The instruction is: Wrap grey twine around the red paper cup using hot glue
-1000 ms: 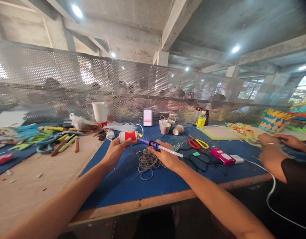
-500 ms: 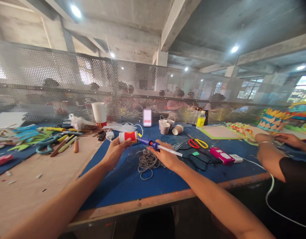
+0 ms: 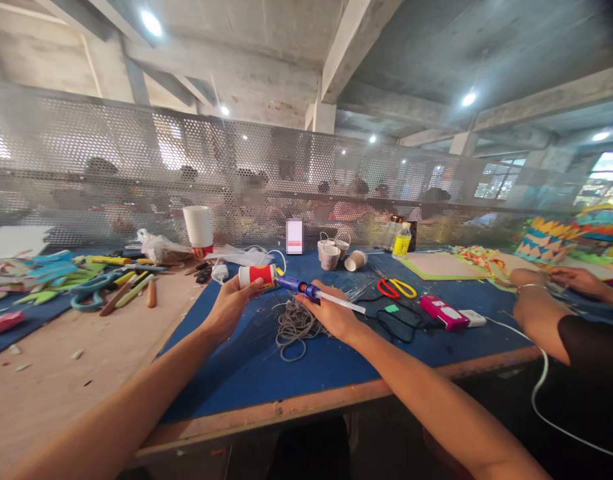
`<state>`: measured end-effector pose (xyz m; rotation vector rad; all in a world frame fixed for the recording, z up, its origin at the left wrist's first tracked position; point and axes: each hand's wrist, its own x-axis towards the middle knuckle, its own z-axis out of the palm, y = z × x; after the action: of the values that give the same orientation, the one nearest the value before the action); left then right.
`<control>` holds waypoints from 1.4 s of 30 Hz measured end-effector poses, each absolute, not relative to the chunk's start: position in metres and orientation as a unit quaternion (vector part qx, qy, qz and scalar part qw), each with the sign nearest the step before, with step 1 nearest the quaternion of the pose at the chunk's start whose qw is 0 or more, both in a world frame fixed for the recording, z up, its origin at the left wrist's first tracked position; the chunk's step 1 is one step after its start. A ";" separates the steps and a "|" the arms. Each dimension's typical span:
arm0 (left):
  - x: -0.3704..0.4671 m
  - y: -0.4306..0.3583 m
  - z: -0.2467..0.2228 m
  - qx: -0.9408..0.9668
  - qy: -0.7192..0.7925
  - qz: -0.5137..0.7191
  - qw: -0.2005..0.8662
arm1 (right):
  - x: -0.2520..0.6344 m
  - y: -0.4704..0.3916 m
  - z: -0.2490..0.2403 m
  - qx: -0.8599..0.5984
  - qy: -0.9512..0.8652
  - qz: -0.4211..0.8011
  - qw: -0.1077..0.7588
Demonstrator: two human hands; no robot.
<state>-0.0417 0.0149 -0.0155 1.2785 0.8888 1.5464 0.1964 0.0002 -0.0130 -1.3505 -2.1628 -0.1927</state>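
My left hand (image 3: 230,305) is wrapped round a red and white paper cup (image 3: 258,276), which lies on its side in the air above the blue table mat (image 3: 221,373). My right hand (image 3: 332,312) grips a blue glue gun (image 3: 295,285) with a clear glue stick (image 3: 341,302) sticking out of its back end. The gun's tip points at the base end of the cup; whether they touch is too small to tell. Under the gun and beside my right hand lies a tangle of grey cord (image 3: 297,325).
Behind are wrapped small cups (image 3: 329,256), a phone (image 3: 295,237) and a cup stack (image 3: 198,228). Scissors (image 3: 396,288), a pink box (image 3: 444,313) and a yellow bottle (image 3: 402,240) stand or lie right. Carving tools (image 3: 131,290) lie left. Another person's arms (image 3: 541,307) reach in at right.
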 end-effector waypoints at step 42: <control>-0.045 0.019 -0.023 0.563 0.353 0.605 0.439 | 0.197 -0.002 -0.009 -0.513 -0.794 -0.066 0.320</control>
<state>-0.0453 0.0192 -0.0232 1.3982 0.8782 1.5027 0.1972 -0.0022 -0.0086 -1.3480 -2.0856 -0.1732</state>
